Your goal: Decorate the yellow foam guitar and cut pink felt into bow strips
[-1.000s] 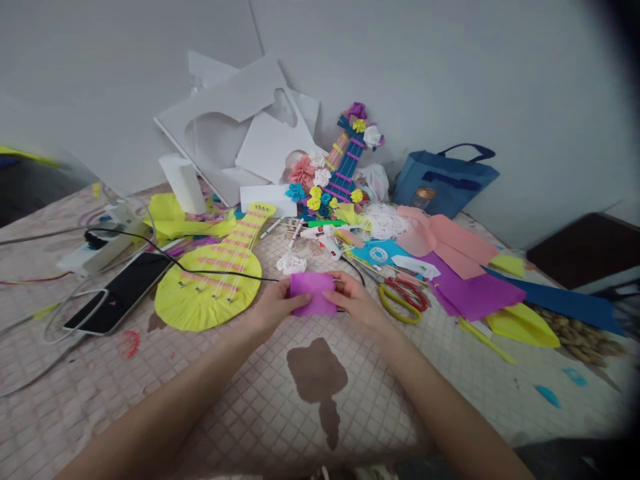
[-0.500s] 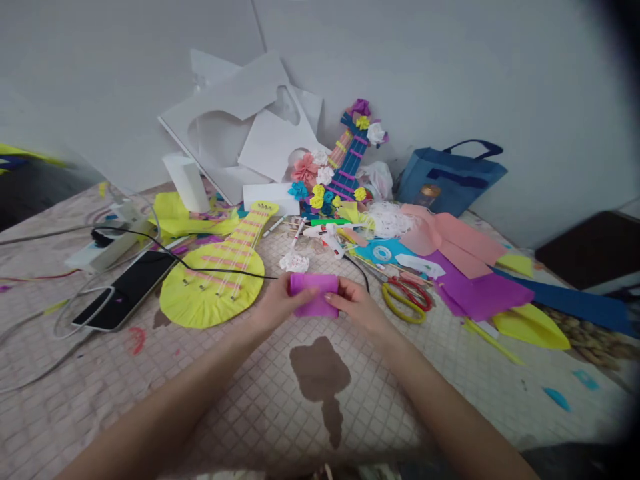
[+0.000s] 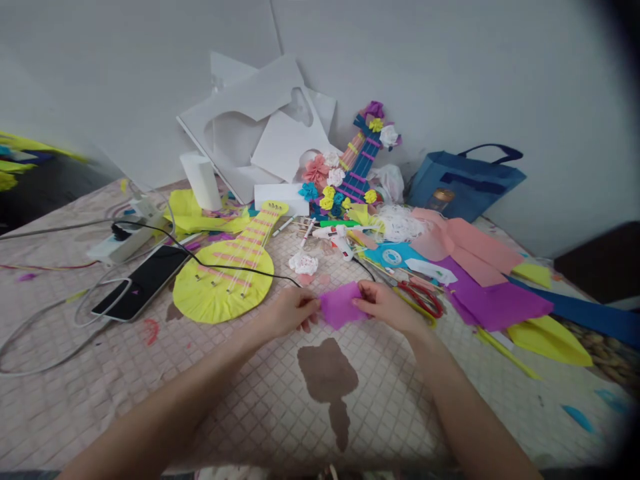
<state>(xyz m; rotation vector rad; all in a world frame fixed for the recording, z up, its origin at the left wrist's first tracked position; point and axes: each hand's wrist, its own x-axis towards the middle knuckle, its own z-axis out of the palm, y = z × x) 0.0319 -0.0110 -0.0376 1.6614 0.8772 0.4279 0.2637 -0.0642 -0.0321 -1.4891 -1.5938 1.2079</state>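
A small piece of purple crepe paper [image 3: 340,308] is held between both hands just above the checked mat. My left hand [image 3: 290,313] pinches its left edge with closed fingers. My right hand [image 3: 387,307] grips its right edge, fingers curled. A yellow paper guitar [image 3: 227,280] lies just left of my left hand. Red and yellow scissors [image 3: 423,300] lie right behind my right hand. A small white paper flower [image 3: 303,264] sits beyond the purple piece.
A phone [image 3: 143,281] with a cable and a power strip [image 3: 125,243] lie at the left. Sheets of purple, pink, yellow and blue paper [image 3: 493,303] spread at the right, a blue bag [image 3: 465,180] behind. A decorated blue guitar [image 3: 357,167] and white boards [image 3: 260,127] lean on the wall.
The purple paper has gone from a flat rectangle to a crumpled, tilted shape between my hands. Both hands sit slightly lower and further right in view, as the camera turned left.
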